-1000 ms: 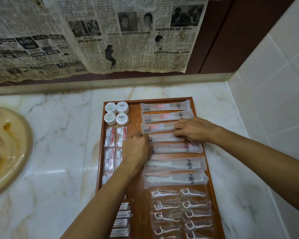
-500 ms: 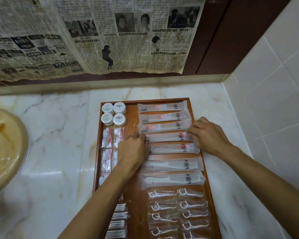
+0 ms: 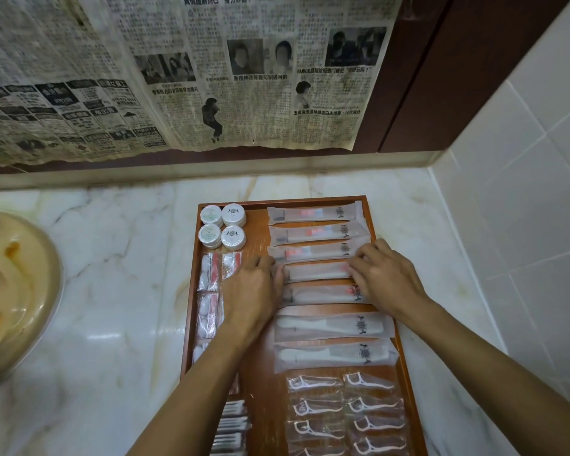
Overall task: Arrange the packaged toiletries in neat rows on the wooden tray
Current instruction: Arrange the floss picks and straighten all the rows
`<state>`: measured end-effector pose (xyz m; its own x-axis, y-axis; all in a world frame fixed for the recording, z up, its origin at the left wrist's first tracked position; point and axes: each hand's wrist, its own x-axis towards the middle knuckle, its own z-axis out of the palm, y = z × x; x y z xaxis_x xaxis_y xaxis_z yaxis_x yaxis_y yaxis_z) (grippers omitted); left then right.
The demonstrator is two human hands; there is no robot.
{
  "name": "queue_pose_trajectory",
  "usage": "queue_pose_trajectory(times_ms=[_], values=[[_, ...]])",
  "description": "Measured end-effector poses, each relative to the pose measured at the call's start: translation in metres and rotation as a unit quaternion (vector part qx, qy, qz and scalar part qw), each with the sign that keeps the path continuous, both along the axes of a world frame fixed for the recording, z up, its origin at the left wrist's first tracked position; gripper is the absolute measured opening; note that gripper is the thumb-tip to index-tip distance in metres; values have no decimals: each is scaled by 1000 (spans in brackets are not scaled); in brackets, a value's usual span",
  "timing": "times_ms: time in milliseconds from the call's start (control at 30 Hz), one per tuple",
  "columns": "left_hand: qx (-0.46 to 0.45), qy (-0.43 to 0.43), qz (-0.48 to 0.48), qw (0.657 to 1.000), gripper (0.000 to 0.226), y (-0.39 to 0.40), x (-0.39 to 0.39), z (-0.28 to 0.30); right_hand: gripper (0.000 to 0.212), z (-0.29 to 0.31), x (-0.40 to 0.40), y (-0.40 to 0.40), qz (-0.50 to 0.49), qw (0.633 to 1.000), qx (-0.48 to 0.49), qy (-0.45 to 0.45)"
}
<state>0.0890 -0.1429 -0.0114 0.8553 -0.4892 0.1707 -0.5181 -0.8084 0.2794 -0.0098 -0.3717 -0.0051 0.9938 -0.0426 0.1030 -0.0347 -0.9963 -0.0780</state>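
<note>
A wooden tray (image 3: pixel 259 225) lies on the marble counter. Down its right side run several frosted toothbrush packets, two comb packets (image 3: pixel 333 325) and clear floss-pick packets (image 3: pixel 343 409). Round soap packs (image 3: pixel 222 225) sit at its far left corner, above cotton packets (image 3: pixel 209 274) and swab packets (image 3: pixel 232 429). My left hand (image 3: pixel 252 294) touches the left end of the fourth toothbrush packet (image 3: pixel 316 271) with bent fingers. My right hand (image 3: pixel 387 279) rests its fingertips on that packet's right end and hides part of the packet below.
A beige sink (image 3: pixel 17 291) sits at the left edge of the marble counter (image 3: pixel 119 274). Newspaper (image 3: pixel 211 77) hangs on the back wall. A white tiled wall (image 3: pixel 524 199) stands close to the tray's right side.
My right hand has slid from the tray's right edge back onto the right end of the fourth toothbrush packet. My left hand has stayed at its left end.
</note>
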Motion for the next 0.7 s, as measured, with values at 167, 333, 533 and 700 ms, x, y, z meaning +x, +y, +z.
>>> queue_pose_trajectory(times_ms=[167, 333, 533, 700], values=[[0, -1, -20, 1000, 13, -10, 18, -1, 23, 18, 55, 31, 74, 994, 63, 51], [11, 10, -43, 999, 11, -10, 25, -8, 43, 26, 102, 47, 169, 975, 7, 146], [-1, 3, -52, 999, 7, -10, 25, -12, 43, 29, 118, 43, 249, 945, -28, 209], [0, 19, -40, 999, 11, -12, 28, -17, 37, 32, 129, 37, 318, 921, -85, 209]])
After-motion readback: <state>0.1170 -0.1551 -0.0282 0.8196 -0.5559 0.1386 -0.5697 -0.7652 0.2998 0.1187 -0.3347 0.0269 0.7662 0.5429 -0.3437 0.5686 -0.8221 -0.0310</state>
